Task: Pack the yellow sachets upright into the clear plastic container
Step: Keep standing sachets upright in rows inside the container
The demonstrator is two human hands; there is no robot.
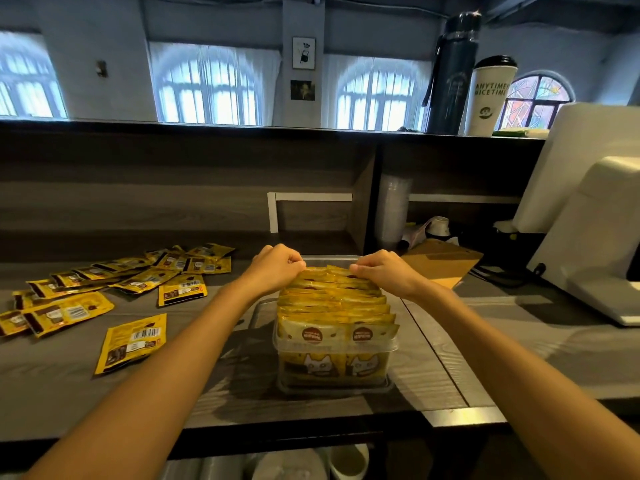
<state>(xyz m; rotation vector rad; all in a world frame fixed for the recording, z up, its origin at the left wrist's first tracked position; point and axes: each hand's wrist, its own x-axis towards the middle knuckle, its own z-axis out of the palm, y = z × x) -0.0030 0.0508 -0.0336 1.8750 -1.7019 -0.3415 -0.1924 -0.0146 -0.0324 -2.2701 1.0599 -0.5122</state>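
The clear plastic container (335, 384) stands on the grey counter in front of me, filled with several yellow sachets (337, 306) standing upright in a row. My left hand (277, 266) and my right hand (382, 270) reach to the far end of the row. Each hand pinches the top edge of the rearmost sachets with curled fingers, the left at the left corner, the right at the right corner. Several loose yellow sachets (131, 342) lie flat on the counter to the left.
A brown cardboard piece (441, 263) lies right of the container. A white machine (588, 216) stands at the far right. A dark flask (452, 72) and a white cup (490, 95) stand on the upper ledge. A stack of clear cups (393, 209) sits in the shelf behind.
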